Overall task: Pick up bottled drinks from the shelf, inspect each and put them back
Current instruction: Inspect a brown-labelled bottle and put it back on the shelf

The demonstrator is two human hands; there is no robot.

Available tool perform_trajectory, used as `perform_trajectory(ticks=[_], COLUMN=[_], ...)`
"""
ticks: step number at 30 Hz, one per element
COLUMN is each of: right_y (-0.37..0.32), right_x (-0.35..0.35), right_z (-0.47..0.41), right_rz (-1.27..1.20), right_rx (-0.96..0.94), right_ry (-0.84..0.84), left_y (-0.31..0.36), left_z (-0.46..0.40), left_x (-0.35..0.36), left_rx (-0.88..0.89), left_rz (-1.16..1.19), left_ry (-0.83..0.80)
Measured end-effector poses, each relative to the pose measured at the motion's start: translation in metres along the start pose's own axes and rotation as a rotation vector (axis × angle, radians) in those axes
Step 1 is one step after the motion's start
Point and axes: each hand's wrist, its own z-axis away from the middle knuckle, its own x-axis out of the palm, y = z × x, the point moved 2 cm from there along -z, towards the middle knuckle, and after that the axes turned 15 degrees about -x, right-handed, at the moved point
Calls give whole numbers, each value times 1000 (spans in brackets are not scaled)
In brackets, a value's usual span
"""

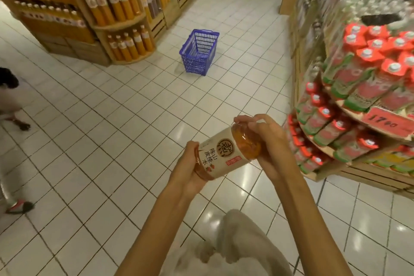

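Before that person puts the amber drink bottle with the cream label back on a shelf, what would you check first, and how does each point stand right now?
1. Both hands hold the amber plastic bottle with the cream label: ok. The left hand grips its base, the right hand its cap end.
2. Label faces the camera: ok.
3. Cap sealed: cannot tell, the right hand covers it.
4. The bottle's own shelf slot free: cannot tell.
5. Floor path past the blue plastic shopping basket: ok, the basket stands well away.
6. Bottle upright: not ok, it lies tilted.
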Motion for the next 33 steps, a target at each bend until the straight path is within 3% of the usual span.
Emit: perform_trajectory(ticks=[4, 12, 17, 21, 29, 33], right_y=[14, 28, 48, 82, 132, 161], right_x=[-22, -27, -4, 3, 28, 28], right_z=[-120, -384, -528, -649, -888, -1000], right_rz=[114, 188, 255, 344, 460, 542], right_rx=[-41, -6, 29, 3, 42, 172], right_ry=[19, -33, -108, -73, -157, -205], left_y=[68, 242, 352, 444, 643, 732], left_z=[-99, -252, -335, -418, -576, -648], left_x=[41, 113, 134, 148, 173, 186], left_rx=[-85, -61, -93, -100, -97, -79], left_rz=[-1, 78, 86, 94, 126, 195], left_ry=[-50, -84, -90, -30, -109, -91])
